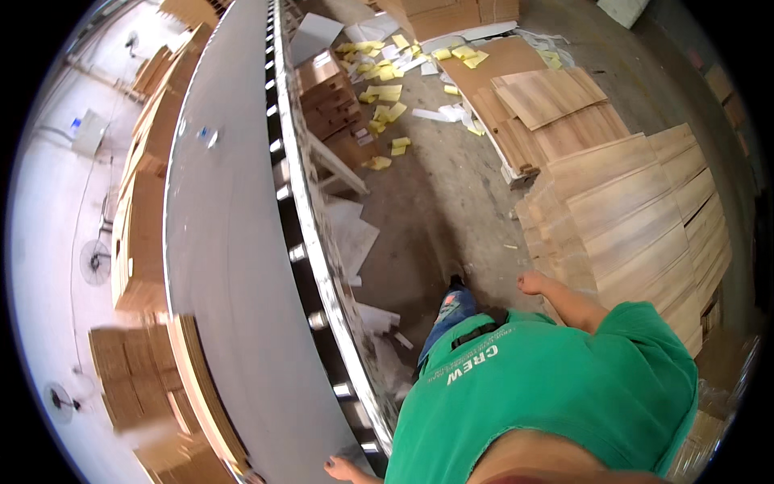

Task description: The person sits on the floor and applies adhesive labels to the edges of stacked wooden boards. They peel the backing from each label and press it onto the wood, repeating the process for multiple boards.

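My right hand (530, 282) hangs beside my body with its fingers curled in and nothing visible in them. It is over the floor, nearest to stacked wood-grain panels (625, 218) on the right, and apart from them. My left hand (345, 469) shows at the lower edge, fingers loosely curled, with no object seen in it. It appears over the near end of the long grey conveyor belt (234, 202); whether it touches the belt or its side rail I cannot tell. My green shirt (564, 395) fills the lower right.
A pale metal rail with rollers (310, 218) runs along the belt. Yellow and white scraps (387, 93) litter the floor (419, 202) ahead, beside stacked brown boards (326, 97). Cardboard stacks (133, 379) line the belt's far side. A fan (95, 262) stands by the left wall.
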A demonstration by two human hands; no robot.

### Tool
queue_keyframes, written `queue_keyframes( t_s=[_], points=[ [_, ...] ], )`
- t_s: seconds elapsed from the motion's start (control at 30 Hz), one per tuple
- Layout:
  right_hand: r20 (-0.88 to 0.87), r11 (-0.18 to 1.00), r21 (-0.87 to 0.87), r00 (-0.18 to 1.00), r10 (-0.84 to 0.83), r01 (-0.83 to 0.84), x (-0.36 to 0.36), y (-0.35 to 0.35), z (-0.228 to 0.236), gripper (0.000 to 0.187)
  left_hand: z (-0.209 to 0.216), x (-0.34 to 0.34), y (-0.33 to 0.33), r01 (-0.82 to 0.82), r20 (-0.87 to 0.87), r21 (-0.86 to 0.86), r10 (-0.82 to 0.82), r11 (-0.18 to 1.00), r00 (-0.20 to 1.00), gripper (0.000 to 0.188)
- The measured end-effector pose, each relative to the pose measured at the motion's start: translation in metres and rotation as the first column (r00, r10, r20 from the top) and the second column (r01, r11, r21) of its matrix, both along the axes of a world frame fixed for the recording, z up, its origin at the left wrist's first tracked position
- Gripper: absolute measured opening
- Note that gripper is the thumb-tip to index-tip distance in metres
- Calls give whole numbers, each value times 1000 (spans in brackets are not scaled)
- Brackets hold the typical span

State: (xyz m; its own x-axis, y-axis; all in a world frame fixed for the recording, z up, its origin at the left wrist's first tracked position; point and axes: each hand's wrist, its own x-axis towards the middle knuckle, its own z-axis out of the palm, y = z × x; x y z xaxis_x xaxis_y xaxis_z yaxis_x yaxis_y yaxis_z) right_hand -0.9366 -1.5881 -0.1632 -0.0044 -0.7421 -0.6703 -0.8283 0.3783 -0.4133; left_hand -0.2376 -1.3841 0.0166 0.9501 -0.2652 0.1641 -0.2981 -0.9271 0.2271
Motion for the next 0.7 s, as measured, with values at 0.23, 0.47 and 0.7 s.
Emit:
queue_keyframes(
  t_s=[0.23,0.47,0.7],
  points=[
    [35,970,-155,982,-185,188,-93,-194,80,27,80,-215,-510,612,112,-609,-709,505,696,24],
    [-95,922,-123,921,-379,367,-194,-289,12,29,110,-496,-793,781,-148,-454,-828,-428,-540,27],
    [-22,946,49,947,-319,320,-282,-493,23,31,-81,-496,-820,866,-721,-361,-693,345,-25,38]
  ],
)
